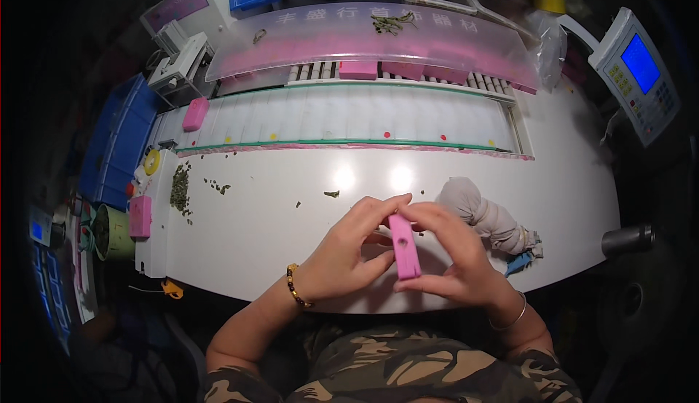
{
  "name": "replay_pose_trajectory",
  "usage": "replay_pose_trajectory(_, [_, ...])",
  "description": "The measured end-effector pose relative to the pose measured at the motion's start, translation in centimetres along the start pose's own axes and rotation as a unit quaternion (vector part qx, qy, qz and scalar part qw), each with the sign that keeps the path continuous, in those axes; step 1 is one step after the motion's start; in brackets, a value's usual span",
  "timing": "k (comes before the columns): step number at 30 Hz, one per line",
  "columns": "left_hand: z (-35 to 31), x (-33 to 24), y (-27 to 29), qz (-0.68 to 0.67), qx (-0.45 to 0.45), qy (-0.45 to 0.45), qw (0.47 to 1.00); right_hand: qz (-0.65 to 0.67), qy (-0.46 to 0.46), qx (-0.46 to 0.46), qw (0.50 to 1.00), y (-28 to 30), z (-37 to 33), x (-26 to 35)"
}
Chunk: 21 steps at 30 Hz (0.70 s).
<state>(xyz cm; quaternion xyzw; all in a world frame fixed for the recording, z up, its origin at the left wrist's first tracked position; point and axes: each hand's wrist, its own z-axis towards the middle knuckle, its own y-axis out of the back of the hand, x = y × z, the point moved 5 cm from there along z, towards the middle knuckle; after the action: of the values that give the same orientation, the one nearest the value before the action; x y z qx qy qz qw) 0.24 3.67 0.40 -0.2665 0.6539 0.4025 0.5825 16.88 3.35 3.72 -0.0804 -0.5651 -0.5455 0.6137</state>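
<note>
Near the front edge of the white table I hold a pink block-shaped rubber mould [409, 259] upright on its narrow side. A small round hole and a thin seam show on the face turned up. My right hand [462, 261] is closed on it, thumb at the near end and fingers at the far end. My left hand [338, 254] grips its left side, with fingertips meeting the right hand's at the far end. Parts of the left fingers are hidden. A grey-white cloth bundle [480, 214] lies just beyond my right hand.
Small green bits [180, 188] lie scattered at left. A white channel [328, 115] with a pink mould [195, 115] crosses behind, before a roller track [315, 73] under a clear cover [328, 35]. A control panel [637, 72] stands at right, a blue crate [120, 141] at left.
</note>
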Motion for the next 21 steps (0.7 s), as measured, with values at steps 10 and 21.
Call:
replay_pose_trajectory(10, [0.3, -0.5, -1.2, 0.059, 0.021, -0.046, 0.997, 0.052, -0.084, -0.07, 0.993, -1.0, -1.4, -1.0])
replay_pose_trajectory(21, [-0.9, 0.9, 0.5, -0.215, -0.059, 0.007, 0.975, 0.343, -0.114, -0.058, 0.931, -0.5, -2.2, -2.8])
